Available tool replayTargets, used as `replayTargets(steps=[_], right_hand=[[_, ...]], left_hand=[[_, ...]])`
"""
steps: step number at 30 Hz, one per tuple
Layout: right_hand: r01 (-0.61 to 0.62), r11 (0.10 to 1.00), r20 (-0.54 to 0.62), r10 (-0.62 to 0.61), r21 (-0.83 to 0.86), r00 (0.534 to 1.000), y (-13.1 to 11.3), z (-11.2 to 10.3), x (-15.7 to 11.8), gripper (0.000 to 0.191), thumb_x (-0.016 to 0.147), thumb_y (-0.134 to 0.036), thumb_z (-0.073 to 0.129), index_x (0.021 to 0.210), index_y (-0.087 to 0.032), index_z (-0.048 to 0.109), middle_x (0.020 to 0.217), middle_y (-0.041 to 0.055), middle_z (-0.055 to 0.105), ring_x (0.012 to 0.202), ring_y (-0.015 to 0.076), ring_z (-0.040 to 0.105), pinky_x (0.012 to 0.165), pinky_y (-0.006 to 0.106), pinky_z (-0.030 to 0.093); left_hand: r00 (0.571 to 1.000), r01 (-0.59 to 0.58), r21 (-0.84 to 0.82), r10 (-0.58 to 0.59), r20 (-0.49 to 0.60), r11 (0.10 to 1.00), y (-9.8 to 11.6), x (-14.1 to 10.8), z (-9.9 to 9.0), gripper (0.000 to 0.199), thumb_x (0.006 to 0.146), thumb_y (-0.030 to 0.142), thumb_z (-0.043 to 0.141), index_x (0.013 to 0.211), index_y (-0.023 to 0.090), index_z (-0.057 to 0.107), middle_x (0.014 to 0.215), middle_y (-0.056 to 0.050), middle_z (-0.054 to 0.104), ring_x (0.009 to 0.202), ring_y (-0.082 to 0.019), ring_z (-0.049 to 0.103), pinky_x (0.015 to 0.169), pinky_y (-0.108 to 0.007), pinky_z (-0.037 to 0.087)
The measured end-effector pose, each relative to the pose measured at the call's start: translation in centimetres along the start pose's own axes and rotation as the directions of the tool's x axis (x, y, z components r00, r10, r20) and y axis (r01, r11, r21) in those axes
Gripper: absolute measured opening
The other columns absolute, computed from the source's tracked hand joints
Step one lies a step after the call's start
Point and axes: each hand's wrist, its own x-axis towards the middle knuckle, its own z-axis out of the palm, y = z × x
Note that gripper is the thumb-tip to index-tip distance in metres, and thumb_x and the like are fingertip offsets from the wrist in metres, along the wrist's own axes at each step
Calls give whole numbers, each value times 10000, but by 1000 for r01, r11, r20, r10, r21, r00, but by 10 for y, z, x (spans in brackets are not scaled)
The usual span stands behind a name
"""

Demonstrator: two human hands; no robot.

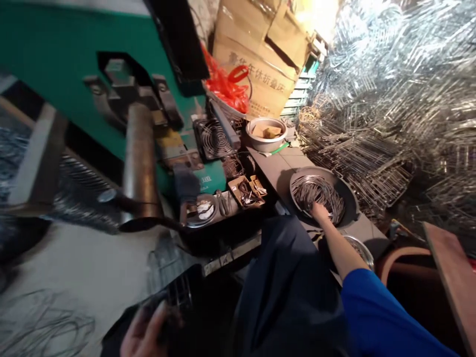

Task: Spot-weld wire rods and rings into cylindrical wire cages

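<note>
My right hand (320, 212) reaches down into a dark round pan (351, 196) and touches the heap of bent metal wire pieces (322, 191) lying in it. Its fingertips are dark and partly lost among the wires. At the bottom left, my left hand (147, 329) is smeared by motion, with its fingers curled over my dark trouser leg. A small wire rack (180, 292) sticks up from those fingers, its thin bars blurred.
A green machine (55, 44) with a metal cylinder (139, 158) stands left. Ahead are a fan (215, 139), a small open box (246, 192) and a bowl (266, 134). Wire racks (364, 158) pile up at right, beside a reddish-brown tub (405, 253) and a board (449, 277).
</note>
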Motion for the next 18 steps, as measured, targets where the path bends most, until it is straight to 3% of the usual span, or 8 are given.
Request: replayTargets(steps=[2, 4, 11, 14, 18], right_hand=[[7, 1000, -5, -7, 30, 1000, 8, 2, 2, 295, 953, -258, 608, 1201, -128, 703, 1196, 239, 677, 1160, 327, 647, 956, 393, 488], [13, 997, -21, -12, 72, 1000, 15, -1, 3, 302, 968, -306, 584, 1215, -176, 699, 1221, 211, 674, 1184, 323, 632, 979, 404, 477], [23, 947, -104, 11, 319, 995, 24, -28, -3, 267, 934, -353, 603, 1118, -193, 711, 1177, 182, 692, 1190, 341, 613, 1023, 454, 446], [28, 874, -138, 45, 485, 989, 19, -48, -5, 229, 895, -332, 612, 993, -149, 708, 1006, 185, 718, 1082, 330, 659, 972, 444, 485], [106, 671, -171, 31, 734, 985, 2, -85, -16, 234, 874, -361, 547, 909, -157, 655, 750, 102, 681, 727, 235, 673, 689, 337, 560]], left_hand=[[993, 102, -30, -100, 60, 994, -17, -2, 15, 627, 396, 440, 954, 890, 184, 663, 625, 42, 650, 506, -134, 580, 459, -214, 512], [990, 99, -25, -96, 102, 995, -26, -5, 21, 585, 445, 425, 943, 903, 184, 669, 601, 44, 641, 490, -128, 573, 448, -204, 505], [992, 71, -17, -69, 110, 997, -25, -12, 21, 555, 451, 414, 956, 863, 180, 667, 627, 45, 649, 507, -121, 587, 469, -193, 527], [991, 83, -41, -78, 111, 996, -27, -15, 17, 569, 441, 402, 959, 882, 184, 674, 665, 45, 671, 518, -115, 589, 471, -188, 529], [992, 86, -79, -79, 94, 993, -29, -17, 5, 595, 447, 400, 960, 927, 184, 683, 682, 38, 689, 523, -118, 603, 482, -189, 536]])
